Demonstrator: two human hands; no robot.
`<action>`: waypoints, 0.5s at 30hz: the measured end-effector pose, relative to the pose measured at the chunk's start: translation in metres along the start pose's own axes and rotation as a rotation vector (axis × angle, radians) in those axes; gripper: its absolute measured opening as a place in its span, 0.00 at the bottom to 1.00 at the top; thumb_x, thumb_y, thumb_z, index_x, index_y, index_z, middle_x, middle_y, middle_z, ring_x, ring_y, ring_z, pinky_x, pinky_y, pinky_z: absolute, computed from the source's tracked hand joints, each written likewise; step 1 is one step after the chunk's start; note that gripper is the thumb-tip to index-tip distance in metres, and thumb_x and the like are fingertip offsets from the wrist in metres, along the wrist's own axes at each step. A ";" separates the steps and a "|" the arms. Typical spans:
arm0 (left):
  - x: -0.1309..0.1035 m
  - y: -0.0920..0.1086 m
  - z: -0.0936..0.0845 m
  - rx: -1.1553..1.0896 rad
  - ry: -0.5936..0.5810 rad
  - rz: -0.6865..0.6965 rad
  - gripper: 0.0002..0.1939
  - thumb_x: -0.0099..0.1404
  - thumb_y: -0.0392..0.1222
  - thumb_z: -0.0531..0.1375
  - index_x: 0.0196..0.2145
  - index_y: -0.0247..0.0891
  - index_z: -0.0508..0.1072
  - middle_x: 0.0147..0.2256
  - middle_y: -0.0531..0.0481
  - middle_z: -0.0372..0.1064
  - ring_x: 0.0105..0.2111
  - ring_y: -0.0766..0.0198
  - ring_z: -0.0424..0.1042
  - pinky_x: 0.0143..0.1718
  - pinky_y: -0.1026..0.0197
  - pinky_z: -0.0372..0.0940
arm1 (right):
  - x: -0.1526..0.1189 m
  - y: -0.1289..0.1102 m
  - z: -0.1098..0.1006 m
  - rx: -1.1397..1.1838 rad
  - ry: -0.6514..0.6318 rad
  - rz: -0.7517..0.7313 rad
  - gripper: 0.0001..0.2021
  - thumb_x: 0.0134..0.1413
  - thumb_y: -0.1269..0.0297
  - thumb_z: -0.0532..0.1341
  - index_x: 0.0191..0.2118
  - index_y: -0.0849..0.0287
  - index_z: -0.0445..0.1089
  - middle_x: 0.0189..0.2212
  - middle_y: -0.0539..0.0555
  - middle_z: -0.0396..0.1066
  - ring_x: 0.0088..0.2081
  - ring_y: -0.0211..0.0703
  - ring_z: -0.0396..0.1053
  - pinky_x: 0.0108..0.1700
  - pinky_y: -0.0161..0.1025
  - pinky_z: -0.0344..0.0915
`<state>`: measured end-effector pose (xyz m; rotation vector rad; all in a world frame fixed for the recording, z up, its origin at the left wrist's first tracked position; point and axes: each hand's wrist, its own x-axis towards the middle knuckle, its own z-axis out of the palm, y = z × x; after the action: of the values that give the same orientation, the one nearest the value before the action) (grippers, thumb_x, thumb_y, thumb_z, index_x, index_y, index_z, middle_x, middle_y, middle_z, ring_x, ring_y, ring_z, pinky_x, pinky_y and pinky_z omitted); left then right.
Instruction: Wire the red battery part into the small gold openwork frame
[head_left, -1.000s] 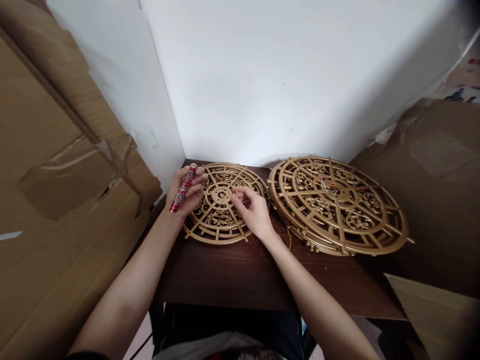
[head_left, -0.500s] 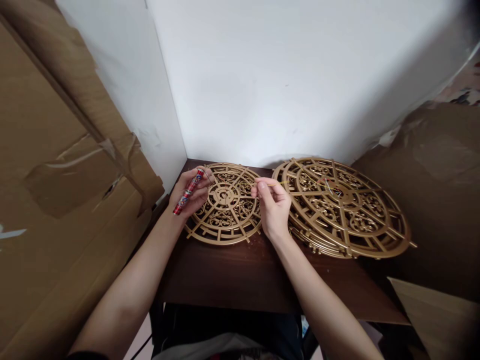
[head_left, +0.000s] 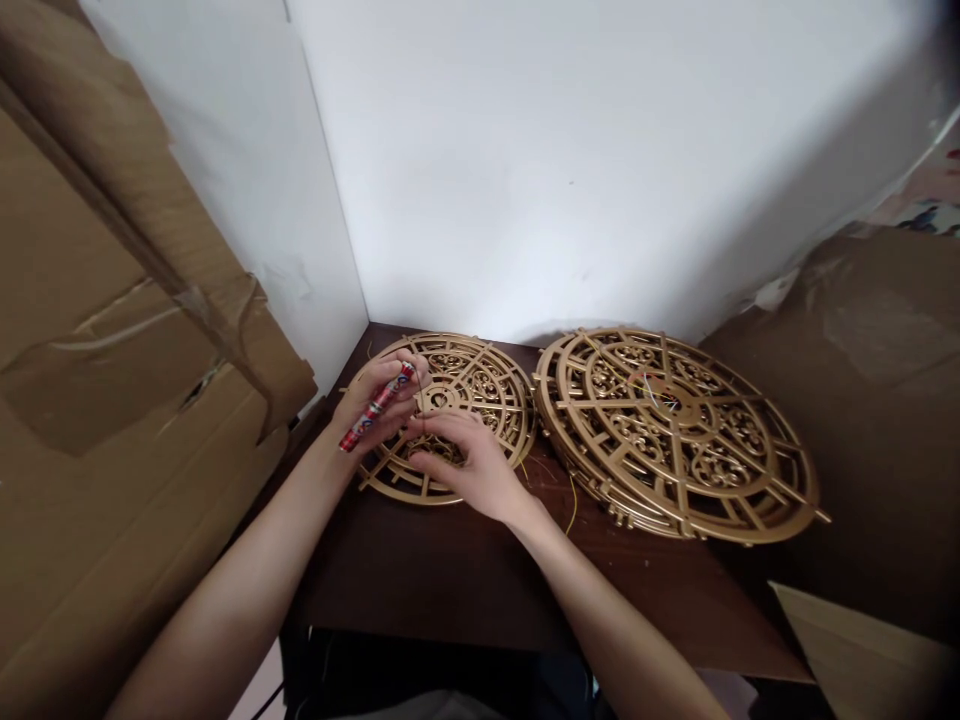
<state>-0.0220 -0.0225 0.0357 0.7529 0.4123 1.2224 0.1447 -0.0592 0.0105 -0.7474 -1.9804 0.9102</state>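
Note:
My left hand (head_left: pixel 386 400) is closed around a slim red tube with a coloured print (head_left: pixel 367 420), which lies slanted across its fingers. Beneath both hands is a round gold openwork disc (head_left: pixel 442 492) with scroll patterns. My right hand (head_left: pixel 469 455) hovers over that disc beside the left, thumb and fingers bent but apart. A thin dark cord (head_left: pixel 421 392) hangs from near the tube's upper end toward my right fingertips; whether they touch it I cannot tell. A yellow wire (head_left: pixel 574 508) trails over the table near my right wrist.
On the right, several similar gold discs (head_left: pixel 720 500) are stacked, with thin wires at the top one's centre. The dark brown table (head_left: pixel 427 590) meets a white wall (head_left: pixel 487 180) behind. Cardboard (head_left: pixel 135 400) stands on the left, with more cardboard (head_left: pixel 862 400) on the right.
My right hand has moved left and down from beside the disc stack, its pinch loosened. The yellow wire now hangs over the table. My left hand still grips the red tube, slightly lower.

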 end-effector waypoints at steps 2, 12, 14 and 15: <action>0.000 0.000 -0.001 -0.004 -0.002 0.013 0.08 0.51 0.36 0.66 0.27 0.32 0.71 0.26 0.52 0.61 0.18 0.77 0.52 0.09 0.78 0.45 | -0.002 0.002 0.002 -0.149 -0.048 -0.058 0.06 0.57 0.60 0.64 0.39 0.54 0.74 0.40 0.52 0.77 0.53 0.44 0.68 0.60 0.47 0.53; -0.001 0.000 0.003 -0.029 0.030 0.018 0.09 0.51 0.36 0.66 0.26 0.32 0.69 0.26 0.53 0.59 0.19 0.77 0.52 0.09 0.79 0.44 | -0.003 0.002 0.000 -0.313 -0.063 -0.128 0.05 0.61 0.68 0.58 0.34 0.56 0.69 0.36 0.50 0.77 0.54 0.41 0.66 0.60 0.45 0.47; -0.001 -0.001 0.004 -0.039 0.034 0.018 0.09 0.51 0.36 0.66 0.26 0.32 0.68 0.26 0.53 0.59 0.19 0.77 0.52 0.09 0.79 0.45 | -0.004 0.002 0.000 -0.307 -0.064 -0.129 0.05 0.61 0.70 0.57 0.36 0.56 0.70 0.37 0.50 0.77 0.53 0.40 0.67 0.59 0.45 0.48; -0.001 -0.001 0.004 -0.045 0.039 0.017 0.09 0.51 0.36 0.66 0.26 0.32 0.68 0.26 0.53 0.59 0.19 0.77 0.53 0.09 0.79 0.45 | -0.004 0.002 0.000 -0.298 -0.064 -0.128 0.07 0.62 0.72 0.56 0.37 0.57 0.70 0.37 0.50 0.77 0.53 0.40 0.67 0.59 0.44 0.48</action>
<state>-0.0190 -0.0248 0.0374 0.6969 0.4098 1.2601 0.1468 -0.0609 0.0074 -0.7519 -2.2222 0.5767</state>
